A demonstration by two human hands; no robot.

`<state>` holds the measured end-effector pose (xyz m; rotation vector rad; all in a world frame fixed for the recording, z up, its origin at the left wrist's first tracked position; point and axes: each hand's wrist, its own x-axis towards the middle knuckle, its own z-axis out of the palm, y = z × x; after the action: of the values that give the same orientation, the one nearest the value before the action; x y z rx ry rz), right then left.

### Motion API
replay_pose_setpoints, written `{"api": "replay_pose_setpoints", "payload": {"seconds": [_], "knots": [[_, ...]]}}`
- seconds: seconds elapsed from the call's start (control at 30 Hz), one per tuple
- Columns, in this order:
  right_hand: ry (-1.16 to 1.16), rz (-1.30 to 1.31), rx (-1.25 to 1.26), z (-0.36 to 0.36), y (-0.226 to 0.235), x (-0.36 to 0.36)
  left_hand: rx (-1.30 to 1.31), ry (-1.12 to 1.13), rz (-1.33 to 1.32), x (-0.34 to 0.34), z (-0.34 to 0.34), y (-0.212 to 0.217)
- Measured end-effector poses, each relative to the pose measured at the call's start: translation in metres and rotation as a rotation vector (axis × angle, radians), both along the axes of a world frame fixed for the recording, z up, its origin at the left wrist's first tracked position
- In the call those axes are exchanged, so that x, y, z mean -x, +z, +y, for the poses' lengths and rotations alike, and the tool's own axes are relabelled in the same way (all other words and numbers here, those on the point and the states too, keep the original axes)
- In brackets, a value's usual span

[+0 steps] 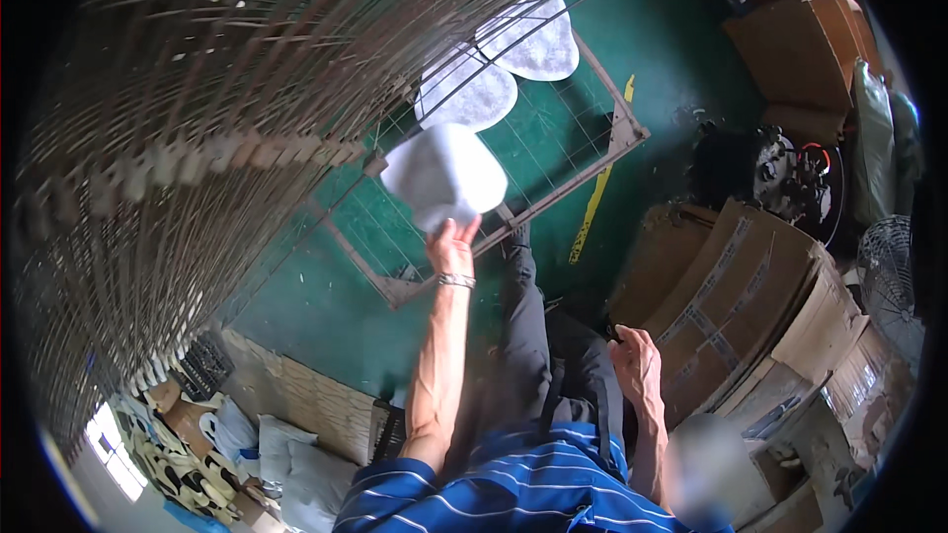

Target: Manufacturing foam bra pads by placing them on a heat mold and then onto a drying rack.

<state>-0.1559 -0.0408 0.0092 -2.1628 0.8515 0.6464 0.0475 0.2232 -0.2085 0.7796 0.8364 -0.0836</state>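
My left hand [452,249] reaches forward over a wire rack shelf [553,199], its fingers closed on the near edge of a white rounded pad [444,173]. Whether that pad rests on the wires or is held just above them I cannot tell. Farther along the same shelf lie a second white pad [466,89] and a third pad [533,38], their edges close together. By my right side, my right hand [637,365] hangs with loosely bent fingers beside a cardboard box, and nothing shows in it.
Raised wire shelves [217,118] crowd the upper left. Large cardboard boxes [736,306] stand close on my right, with a fan [886,257] beyond them. Yellow floor tape [591,217] crosses the green floor past the shelf frame. Pale bags [306,474] lie at lower left.
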Motion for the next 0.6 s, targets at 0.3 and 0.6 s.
{"api": "replay_pose_setpoints", "payload": {"seconds": [0.3,0.6], "knots": [[0.101,0.073,-0.059,0.007,-0.093,-0.022,-0.151,-0.141,0.092,-0.125,0.167,-0.154],[0.14,0.082,-0.092,0.012,-0.138,-0.019,-0.215,-0.065,0.098,-0.129,0.228,-0.198]]}}
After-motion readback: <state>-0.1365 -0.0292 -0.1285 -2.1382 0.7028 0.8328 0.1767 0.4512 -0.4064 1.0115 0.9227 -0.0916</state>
